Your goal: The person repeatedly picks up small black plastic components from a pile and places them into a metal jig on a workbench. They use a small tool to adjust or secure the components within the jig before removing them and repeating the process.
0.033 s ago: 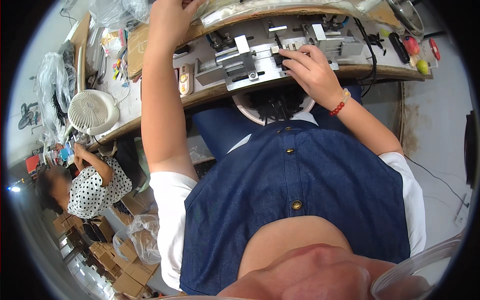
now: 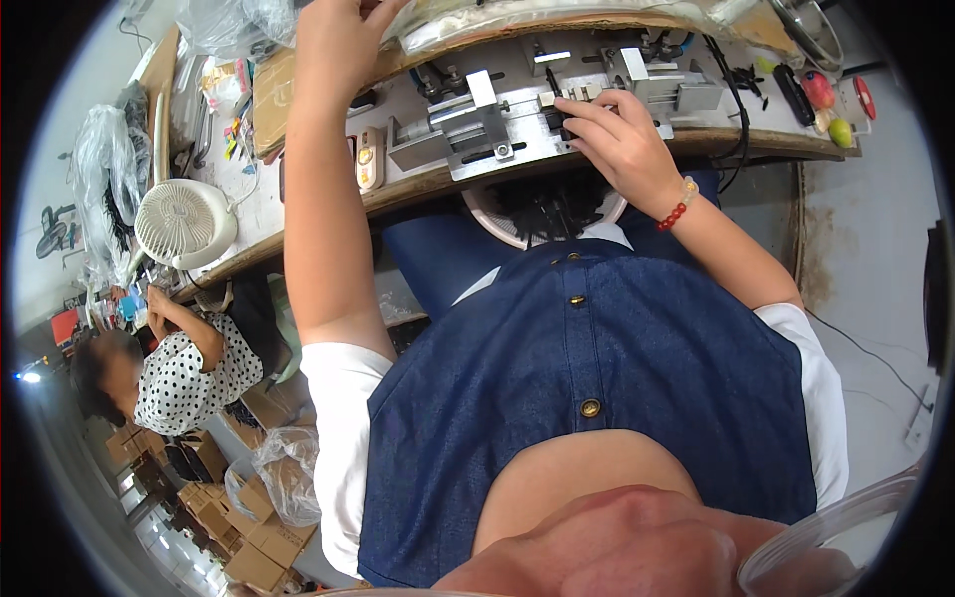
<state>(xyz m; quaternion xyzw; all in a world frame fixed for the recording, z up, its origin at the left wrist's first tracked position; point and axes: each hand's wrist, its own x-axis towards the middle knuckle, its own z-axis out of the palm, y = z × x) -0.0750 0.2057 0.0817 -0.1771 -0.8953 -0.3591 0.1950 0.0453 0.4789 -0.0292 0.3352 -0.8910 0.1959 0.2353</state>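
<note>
My left hand [image 2: 341, 45] reaches to the far edge, past the front of a cardboard-covered shelf [image 2: 477, 50]. Its fingertips are cut off by the picture's rim, so what they hold is hidden. My right hand [image 2: 625, 147], with a red bead bracelet [image 2: 676, 211] at the wrist, is at the middle of a metal clamping fixture [image 2: 479, 124]. Its fingers close round a small black part [image 2: 553, 117] there, beside a pale block [image 2: 580, 94]. The fingers partly cover that part. A basket of black pieces [image 2: 542, 214] sits below the bench edge at my lap.
A white fan [image 2: 186, 223] and a pale handheld device [image 2: 370, 159] stand left on the bench. Black cables [image 2: 741, 119] hang at the right, near a green fruit [image 2: 842, 133]. A co-worker in a dotted top [image 2: 199, 373] sits at the left, near cardboard boxes [image 2: 254, 537].
My left forearm has shifted very slightly to the right. My right hand stays in the same place at the fixture.
</note>
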